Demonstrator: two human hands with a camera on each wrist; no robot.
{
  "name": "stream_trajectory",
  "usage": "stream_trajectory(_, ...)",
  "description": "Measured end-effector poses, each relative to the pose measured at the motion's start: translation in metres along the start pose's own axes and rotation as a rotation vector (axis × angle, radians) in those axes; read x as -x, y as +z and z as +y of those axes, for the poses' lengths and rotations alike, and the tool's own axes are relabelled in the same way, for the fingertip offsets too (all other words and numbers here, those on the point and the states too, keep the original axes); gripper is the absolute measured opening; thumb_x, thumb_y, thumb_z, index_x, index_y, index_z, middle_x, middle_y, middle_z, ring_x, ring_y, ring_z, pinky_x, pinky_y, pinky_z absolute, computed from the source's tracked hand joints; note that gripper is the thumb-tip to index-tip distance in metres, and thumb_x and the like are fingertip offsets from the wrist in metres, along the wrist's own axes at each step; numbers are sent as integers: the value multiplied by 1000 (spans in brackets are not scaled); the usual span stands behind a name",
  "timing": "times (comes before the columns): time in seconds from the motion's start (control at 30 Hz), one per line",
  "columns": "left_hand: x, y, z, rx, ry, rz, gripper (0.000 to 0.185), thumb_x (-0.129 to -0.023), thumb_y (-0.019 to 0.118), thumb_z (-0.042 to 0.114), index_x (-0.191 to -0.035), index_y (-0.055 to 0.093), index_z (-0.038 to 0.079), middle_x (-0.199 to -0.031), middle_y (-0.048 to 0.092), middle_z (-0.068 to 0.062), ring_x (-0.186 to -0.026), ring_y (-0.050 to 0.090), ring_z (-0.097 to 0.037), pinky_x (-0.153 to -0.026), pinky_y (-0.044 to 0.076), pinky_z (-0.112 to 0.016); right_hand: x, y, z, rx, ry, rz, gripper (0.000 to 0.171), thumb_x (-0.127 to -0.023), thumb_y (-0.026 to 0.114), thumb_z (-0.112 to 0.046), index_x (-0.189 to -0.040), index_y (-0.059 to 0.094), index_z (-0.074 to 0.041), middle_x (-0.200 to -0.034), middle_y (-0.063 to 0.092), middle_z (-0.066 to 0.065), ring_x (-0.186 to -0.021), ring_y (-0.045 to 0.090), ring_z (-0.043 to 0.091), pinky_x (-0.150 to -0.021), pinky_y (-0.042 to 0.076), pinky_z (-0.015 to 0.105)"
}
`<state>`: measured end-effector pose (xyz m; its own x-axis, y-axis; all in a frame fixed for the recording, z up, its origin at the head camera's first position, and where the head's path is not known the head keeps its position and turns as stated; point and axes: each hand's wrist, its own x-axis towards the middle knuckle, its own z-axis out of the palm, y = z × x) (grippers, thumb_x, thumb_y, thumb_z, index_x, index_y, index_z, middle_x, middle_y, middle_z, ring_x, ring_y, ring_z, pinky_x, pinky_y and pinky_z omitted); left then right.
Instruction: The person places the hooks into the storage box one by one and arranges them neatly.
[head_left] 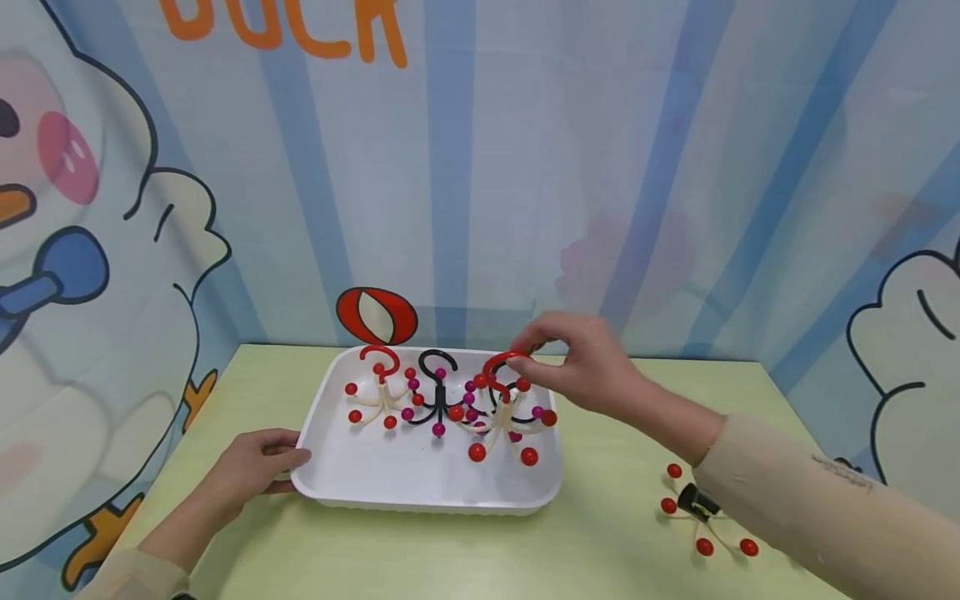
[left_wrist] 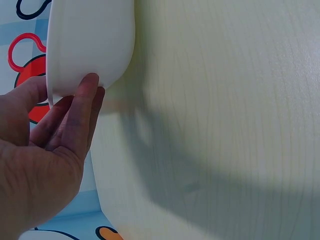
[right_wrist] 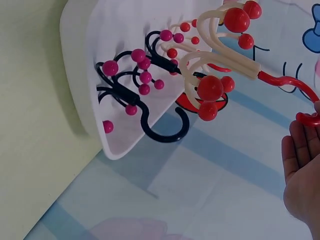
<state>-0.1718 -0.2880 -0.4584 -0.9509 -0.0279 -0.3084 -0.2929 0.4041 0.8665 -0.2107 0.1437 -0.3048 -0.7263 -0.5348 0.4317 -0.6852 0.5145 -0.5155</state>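
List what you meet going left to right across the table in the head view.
Left hand → white tray → cream hook with red balls → black hook with magenta balls → right hand → multi-arm hook on the table.

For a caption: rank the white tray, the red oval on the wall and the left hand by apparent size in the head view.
1. white tray, clearly largest.
2. left hand.
3. red oval; it sits farther from the camera, so ranks 2 and 3 are unsure.
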Motion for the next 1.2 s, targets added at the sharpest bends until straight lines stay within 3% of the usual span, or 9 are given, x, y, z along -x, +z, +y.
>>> stream_trajectory(0.77, 0, 0, -1, 3, 1, 4, 52, -103, 70, 9, -143, 51, -18, -131, 65, -34, -101, 73, -26, -81, 68, -40, -46, 67, -23, -118, -6, -86, 7, -98, 78, -16, -105, 80, -13, -99, 77, -5, -94, 69, 11, -83, 62, 27)
stream_trajectory(1.03, -1, 1, 0, -5, -11, 15, 52, -103, 70, 10, -144, 51, -17, -131, 65, -34, -100, 73, -26, -81, 68, -39, -57, 88, -29, -157, 43, -127, 9, -100, 77, -18, -107, 79, -15, -101, 77, -7, -95, 69, 10, -78, 62, 22)
stream_trajectory(1.2, -1, 2, 1, -13, -22, 26, 52, -103, 71, 10, -144, 52, -17, -131, 65, -34, -99, 73, -26, -81, 68, -40, -60, 102, -31, -187, 46, -170, 9, -100, 77, -17, -108, 78, -14, -101, 76, -5, -95, 68, 9, -82, 61, 20)
